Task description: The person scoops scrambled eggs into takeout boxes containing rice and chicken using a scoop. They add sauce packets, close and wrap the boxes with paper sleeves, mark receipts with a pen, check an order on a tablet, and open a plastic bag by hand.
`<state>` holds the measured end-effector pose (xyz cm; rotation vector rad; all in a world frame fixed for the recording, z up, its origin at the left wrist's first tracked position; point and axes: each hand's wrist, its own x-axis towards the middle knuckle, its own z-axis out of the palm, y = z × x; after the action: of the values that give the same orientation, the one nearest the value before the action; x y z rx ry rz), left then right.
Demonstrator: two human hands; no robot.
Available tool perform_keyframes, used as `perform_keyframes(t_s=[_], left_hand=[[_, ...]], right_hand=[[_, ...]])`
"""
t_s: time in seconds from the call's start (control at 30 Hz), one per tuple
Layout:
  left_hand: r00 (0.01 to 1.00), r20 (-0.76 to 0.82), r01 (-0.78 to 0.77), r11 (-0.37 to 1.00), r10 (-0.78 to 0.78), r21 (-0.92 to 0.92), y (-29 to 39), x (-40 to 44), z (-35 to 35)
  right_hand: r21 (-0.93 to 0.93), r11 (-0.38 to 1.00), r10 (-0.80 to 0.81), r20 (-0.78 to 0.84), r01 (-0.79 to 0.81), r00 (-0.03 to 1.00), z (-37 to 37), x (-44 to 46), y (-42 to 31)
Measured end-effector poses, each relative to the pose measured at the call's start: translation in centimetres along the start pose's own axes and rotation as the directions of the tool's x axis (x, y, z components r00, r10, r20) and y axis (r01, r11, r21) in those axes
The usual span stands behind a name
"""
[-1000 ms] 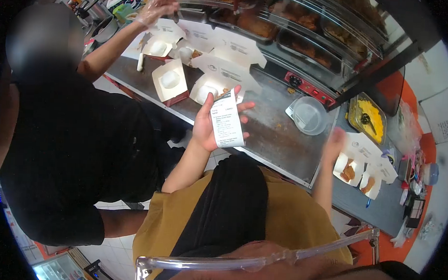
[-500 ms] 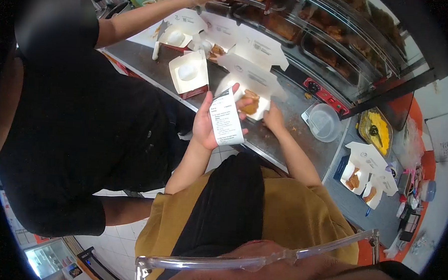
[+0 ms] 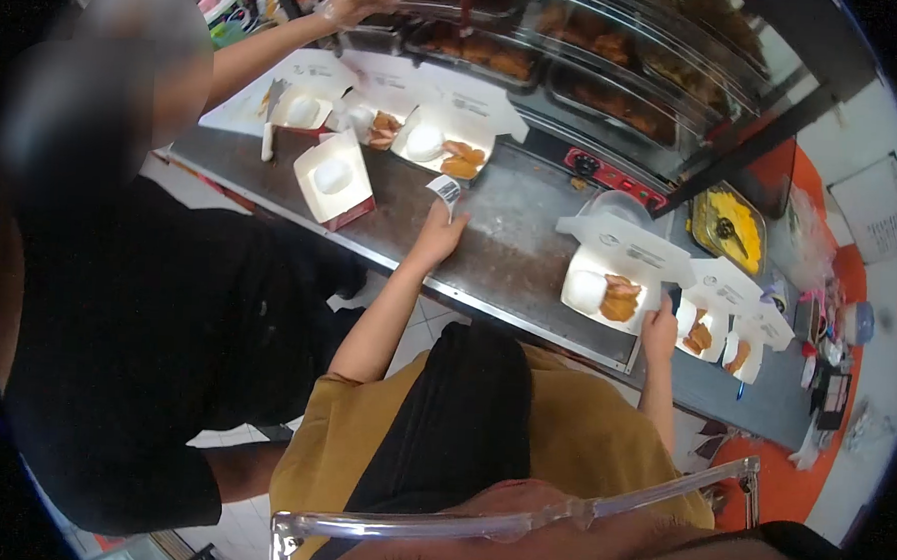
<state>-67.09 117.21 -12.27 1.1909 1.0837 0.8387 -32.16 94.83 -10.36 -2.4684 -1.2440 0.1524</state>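
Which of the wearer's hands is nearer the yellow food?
Right. The right hand, holding an open box, is below and left of the yellow food in view; the left hand, holding a paper slip, is farther left.

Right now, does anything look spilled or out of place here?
Yes: a small golden-brown scrap, apparently food, lies loose on the grey metal counter near the red control panel, uncontained.

On my feed, the open white cardboard food box [image 3: 630, 250] has its flap lid raised at the back, a rounded white mound of rice [image 3: 584, 288] on the left and golden-brown fried pieces [image 3: 620, 300] beside it. I see the right hand [image 3: 658, 331] at its right edge; I can't tell whether it touches the table [image 3: 516, 228]. The curled white printed paper slip [image 3: 443, 188] sticks up from the left hand [image 3: 438, 240].
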Motion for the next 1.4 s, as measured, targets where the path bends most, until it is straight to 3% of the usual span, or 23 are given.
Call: perform_keyframes(t_s=[0.03, 0.07, 0.13, 0.27, 0.47, 0.53, 0.63, 0.73, 0.77, 0.8, 0.83, 0.9, 0.97, 1.0, 1.03, 1.1, 1.13, 1.2, 1.23, 1.27, 1.33, 1.4], left_hand=[[0.98, -0.006, -0.18, 0.89, 0.201, 0.418, -0.8, 1.5, 0.3], [0.921, 0.068, -0.3, 0.586, 0.384, 0.753, -1.6, 2.7, 0.6], [0.901, 0.072, -0.335, 0.578, 0.428, 0.744, -2.2, 4.1, 1.5], [0.93, 0.024, -0.239, 0.556, 0.366, 0.796, -2.3, 5.4, 2.5], [0.878, 0.181, -0.428, 0.556, 0.443, 0.712, -4.0, 3.2, 3.5], [0.918, 0.209, -0.378, 0.583, 0.337, 0.719, -4.5, 1.0, 4.9], [0.894, 0.266, -0.448, 0.679, 0.361, 0.582, -6.4, -1.8, 7.7], [0.894, 0.335, -0.442, 0.706, 0.298, 0.553, -6.9, -4.9, 10.9], [0.853, 0.341, -0.522, 0.675, 0.396, 0.521, -7.2, -5.8, 12.0], [0.876, 0.358, -0.479, 0.671, 0.324, 0.566, -6.8, -6.9, 13.1], [0.88, 0.451, -0.394, 0.76, 0.149, 0.517, -6.1, -7.0, 13.5], [0.826, 0.524, -0.489, 0.727, 0.208, 0.482, -5.4, -8.0, 15.0], [0.779, 0.58, -0.518, 0.764, 0.237, 0.385, -5.8, -7.9, 15.9], [0.767, 0.584, -0.533, 0.772, 0.267, 0.347, -5.1, -8.3, 16.5], [0.777, 0.57, -0.53, 0.766, 0.267, 0.364, -4.5, -8.7, 16.8], [0.9, 0.423, -0.146, 0.987, 0.108, 0.061, -2.6, -9.9, 17.3], [0.907, 0.407, -0.148, 0.987, 0.108, 0.067, -1.8, -10.5, 17.3], [0.937, 0.339, 0.055, 0.918, 0.089, -0.393, 0.5, -12.0, 16.8], [0.968, 0.253, 0.086, 0.927, 0.01, -0.366, 3.2, -13.6, 16.9], [0.981, 0.193, 0.075, 0.891, 0.015, -0.448, 4.0, -14.5, 17.0], [0.993, 0.101, 0.009, 0.811, 0.062, -0.586, 4.8, -16.1, 17.2], [0.996, 0.041, -0.026, 0.677, 0.082, -0.735, 5.3, -17.9, 17.5]], right_hand=[[-0.063, 0.998, 0.022, -0.044, -0.025, 0.999, -0.5, -0.1, 0.9], [-0.125, 0.991, 0.042, -0.086, -0.053, 0.995, -0.9, -0.3, 1.8], [-0.126, 0.989, 0.064, -0.113, -0.078, 0.992, -1.1, -0.4, 3.8], [-0.067, 0.981, 0.175, -0.101, -0.182, 0.979, -1.4, -0.8, 5.2], [-0.084, 0.988, 0.112, -0.183, -0.129, 0.977, -0.1, -0.9, 6.2], [-0.047, 0.989, 0.13, -0.145, -0.138, 0.981, -0.6, -0.8, 6.0], [-0.027, 0.993, 0.111, -0.116, -0.115, 0.987, -0.5, -0.6, 6.9], [-0.024, 0.996, 0.081, -0.124, -0.084, 0.989, -0.7, -0.3, 7.3], [-0.022, 0.999, 0.046, -0.116, -0.049, 0.992, -0.2, 0.2, 8.5], [-0.02, 1.0, 0.01, -0.108, -0.013, 0.994, 0.0, 0.5, 9.2], [0.005, 1.0, 0.003, -0.032, -0.003, 0.999, 0.1, 0.8, 9.8], [0.047, 0.998, -0.046, 0.048, 0.044, 0.998, -1.1, 1.9, 9.7], [-0.131, 0.989, -0.024, 0.302, 0.067, 0.953, -2.1, 2.5, 9.3], [-0.114, 0.989, -0.051, 0.304, 0.09, 0.951, -3.3, 2.8, 8.2], [-0.008, 0.985, -0.158, 0.392, 0.175, 0.906, -4.4, 2.9, 6.9], [0.264, 0.929, -0.362, 0.502, 0.26, 0.785, -8.6, 2.7, 2.2], [0.273, 0.923, -0.378, 0.504, 0.271, 0.777, -8.5, 2.9, 1.2], [0.495, 0.82, -0.557, 0.575, 0.287, 0.6, -7.7, 3.0, -0.3], [0.633, 0.737, -0.634, 0.526, 0.238, 0.567, -7.1, 2.6, -1.4], [0.752, 0.635, -0.701, 0.466, 0.176, 0.539, -6.4, 1.8, -2.6], [0.888, 0.397, -0.856, 0.268, 0.232, 0.442, -4.8, -0.1, -5.0], [0.957, 0.27, -0.892, 0.209, 0.104, 0.402, -1.9, -2.8, -5.7]])
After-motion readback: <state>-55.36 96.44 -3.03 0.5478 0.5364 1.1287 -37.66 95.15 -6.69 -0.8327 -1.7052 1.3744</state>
